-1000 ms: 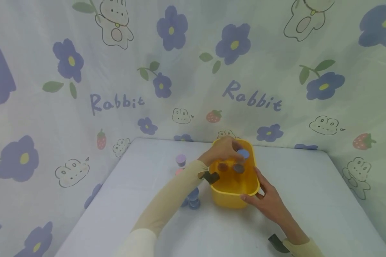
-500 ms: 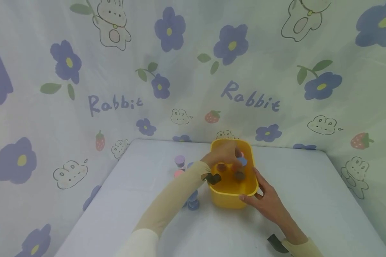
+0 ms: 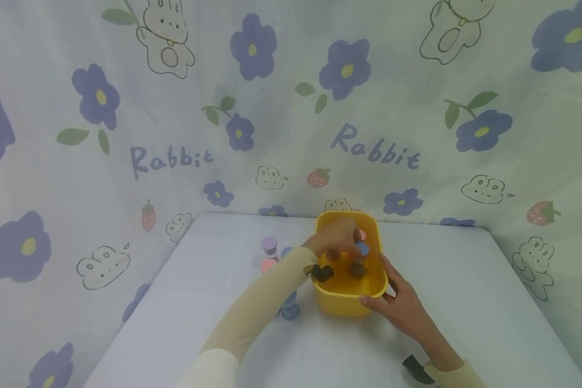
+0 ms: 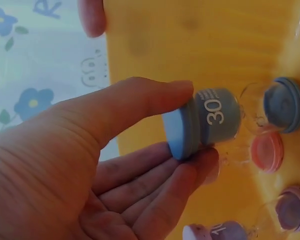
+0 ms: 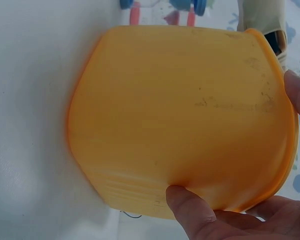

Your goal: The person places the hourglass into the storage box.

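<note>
In the left wrist view, my left hand (image 4: 140, 145) pinches the blue cap of a small sand timer (image 4: 222, 115) marked 30, thumb on one side and fingers on the other. That hand reaches down inside the yellow bin (image 3: 351, 306) in the head view. A pink sand timer (image 4: 267, 151) and a purple one (image 4: 292, 207) are close by in the bin. My right hand (image 3: 403, 306) grips the bin's near right corner, thumb at the rim. Its fingers press the bin's outer wall (image 5: 190, 115) in the right wrist view.
Left of the bin, partly behind my left sleeve, stand more sand timers: a purple one (image 3: 270, 246), a pink one (image 3: 269, 265) and a blue one (image 3: 290, 308). The white table (image 3: 213, 269) meets a patterned curtain (image 3: 291, 108) at the back.
My left hand has lowered the blue sand timer deeper into the bin and a little nearer to me. A pink cap now shows behind it. The right hand keeps its grip on the bin.
</note>
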The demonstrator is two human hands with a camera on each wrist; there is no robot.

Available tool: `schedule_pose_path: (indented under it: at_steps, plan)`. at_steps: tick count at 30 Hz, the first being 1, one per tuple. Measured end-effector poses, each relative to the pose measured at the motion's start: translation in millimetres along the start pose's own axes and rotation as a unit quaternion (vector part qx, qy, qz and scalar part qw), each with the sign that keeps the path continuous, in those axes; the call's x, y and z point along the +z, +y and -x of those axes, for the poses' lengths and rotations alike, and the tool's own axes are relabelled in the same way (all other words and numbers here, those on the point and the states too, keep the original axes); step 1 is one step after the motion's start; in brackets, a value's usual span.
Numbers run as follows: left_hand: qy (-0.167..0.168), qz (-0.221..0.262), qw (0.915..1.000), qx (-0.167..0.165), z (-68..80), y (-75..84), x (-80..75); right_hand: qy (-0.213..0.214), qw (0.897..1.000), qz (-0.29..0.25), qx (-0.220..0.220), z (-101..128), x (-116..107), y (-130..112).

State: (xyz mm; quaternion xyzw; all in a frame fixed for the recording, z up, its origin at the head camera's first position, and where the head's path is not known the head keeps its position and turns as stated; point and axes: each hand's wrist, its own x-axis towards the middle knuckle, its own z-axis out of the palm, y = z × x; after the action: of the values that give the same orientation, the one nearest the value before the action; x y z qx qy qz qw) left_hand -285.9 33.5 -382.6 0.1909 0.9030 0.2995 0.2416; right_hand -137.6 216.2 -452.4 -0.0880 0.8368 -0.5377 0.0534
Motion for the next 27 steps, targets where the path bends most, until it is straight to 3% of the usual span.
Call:
schedule_pose_path:
  at_steps: [9,22,27]
  plan:
    - [0.003,-0.012,0.9996,0.026,2.7,-3.5,2.2,0.003,1.0,0.006,-0.018,-2.1,1.9,1.9]
    - [0.002,-0.019,0.9997,0.016,1.6,-1.8,-0.2,0.003,1.0,0.012,-0.016,-3.3,1.3,3.1]
    - [0.036,-0.08,0.9952,0.045,3.7,1.7,-7.6,0.006,1.0,0.018,-0.003,-2.2,0.8,3.7]
